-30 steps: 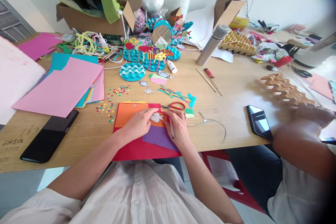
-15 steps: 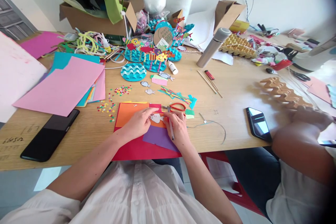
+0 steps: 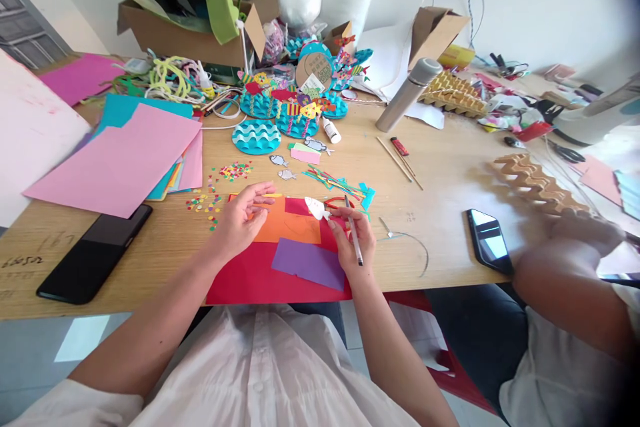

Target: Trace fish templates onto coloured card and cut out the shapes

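In my right hand (image 3: 361, 248) a white paper fish (image 3: 315, 207) is pinched by its tail, and a pen (image 3: 356, 240) lies across the same fingers. My left hand (image 3: 244, 221) hovers over the left part of the orange paper (image 3: 303, 232), its fingers curved and apart with nothing in them. A faint pencil-like outline shows on the orange paper. Below it lies a purple paper piece (image 3: 310, 264), both on a large red sheet (image 3: 240, 283). Red-handled scissors (image 3: 340, 201) are partly hidden behind my right hand.
Two grey paper fish (image 3: 287, 175), confetti dots (image 3: 203, 202) and thin paper strips (image 3: 333, 181) lie beyond the sheets. A phone (image 3: 95, 257) is at left, another phone (image 3: 489, 240) at right. A steel flask (image 3: 407, 97) stands behind. Another person's arm (image 3: 565, 280) rests at right.
My right hand has lifted the paper fish off the orange paper and moved slightly right, pen still held. My left hand has let go, moved left and opened.
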### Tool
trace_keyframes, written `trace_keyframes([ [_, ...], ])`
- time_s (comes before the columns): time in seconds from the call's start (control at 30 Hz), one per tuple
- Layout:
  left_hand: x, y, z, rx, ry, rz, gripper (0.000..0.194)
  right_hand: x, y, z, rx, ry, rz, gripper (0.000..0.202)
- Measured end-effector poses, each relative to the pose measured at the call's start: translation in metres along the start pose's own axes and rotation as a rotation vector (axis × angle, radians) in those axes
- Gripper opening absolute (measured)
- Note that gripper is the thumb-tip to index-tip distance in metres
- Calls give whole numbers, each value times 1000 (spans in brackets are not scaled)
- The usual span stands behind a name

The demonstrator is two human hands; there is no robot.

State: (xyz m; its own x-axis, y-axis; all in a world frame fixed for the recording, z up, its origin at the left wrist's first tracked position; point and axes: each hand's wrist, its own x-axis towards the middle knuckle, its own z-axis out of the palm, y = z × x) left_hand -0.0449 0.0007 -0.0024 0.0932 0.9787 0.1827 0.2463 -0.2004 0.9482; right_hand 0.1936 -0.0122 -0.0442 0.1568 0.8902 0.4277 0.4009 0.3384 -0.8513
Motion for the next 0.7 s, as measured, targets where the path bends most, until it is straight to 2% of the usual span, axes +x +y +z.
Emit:
trace_keyframes([
  [0.3,-19,-3,-4,35,-48,-15,41,0,0,0,-2,68,35,20],
  [0.43,-24,-8,-6,127,11,29,37,0,2,0,-31,58,43,19],
  [0.57,-24,-17,-7,242,110,136,35,-1,-1,0,-31,32,54,19],
  [0.7,-24,-26,-6,314,131,204,36,14,-4,-3,-67,-48,41,19],
])
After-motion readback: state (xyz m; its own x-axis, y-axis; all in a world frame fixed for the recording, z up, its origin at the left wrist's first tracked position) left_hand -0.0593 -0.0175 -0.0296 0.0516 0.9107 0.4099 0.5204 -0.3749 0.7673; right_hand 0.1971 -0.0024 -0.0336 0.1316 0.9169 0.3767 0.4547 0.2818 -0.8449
